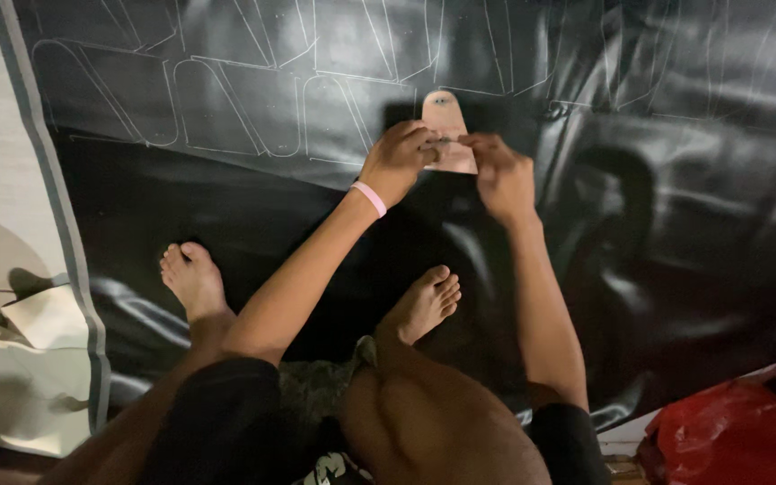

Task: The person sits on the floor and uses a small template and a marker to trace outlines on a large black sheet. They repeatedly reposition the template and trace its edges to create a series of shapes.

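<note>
Work in hand: tracing a pattern template (pixel 447 126) onto a large sheet of glossy black material (pixel 693 224) spread on the floor. The template is a small, pale, tapered card with a rounded top and a hole near that end; it lies flat on the sheet, near the upper middle of the view, directly ahead of the seated person.

Left hand (pixel 397 160), pink band (pixel 370 198) at the wrist: fingers curled down onto the template's left edge, pressing it in place. Right hand (pixel 500 175): fingers pinched together at the template's right edge, as one grips a marking tool (the tool itself is too small and dim to make out, so I cannot tell what, if anything, it grips).

Done, by my reading: a row of pale traced outlines (pixel 226 108) of the same tapered shape already runs across the sheet to the left of the template and along the top edge. No cuts are visible.

Left: the broad black area below and to the right carries no outlines that I can see.

Also noted: both bare feet rest on the sheet; a red plastic bag (pixel 734 436) lies at lower right.
</note>
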